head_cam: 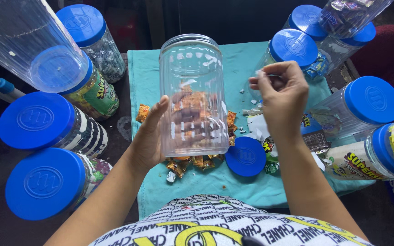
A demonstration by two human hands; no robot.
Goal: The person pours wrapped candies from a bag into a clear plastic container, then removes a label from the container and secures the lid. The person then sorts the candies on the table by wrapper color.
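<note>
Holding the empty clear jar (pixel 192 95) in my left hand (pixel 153 136), I wrap my fingers round the back and press my thumb on the near side. It stands up off the cloth (pixel 233 59), with its open end by my palm and its closed end up. My right hand (pixel 281 98) is up beside it, to the right, with the fingertips pinched shut on a small white scrap (pixel 257 73). I think I am peeling the label off, so I should keep the jar still and pull slow, close to the plastic, so bits do not tear.

Just under the jar lie orange sweets (pixel 197 161). Next to them, below my right hand, is a loose blue lid (pixel 246 156) and torn white bits (pixel 257 127). Further out, on both sides, stand more jars with blue lids (pixel 37 120), full of sweets.
</note>
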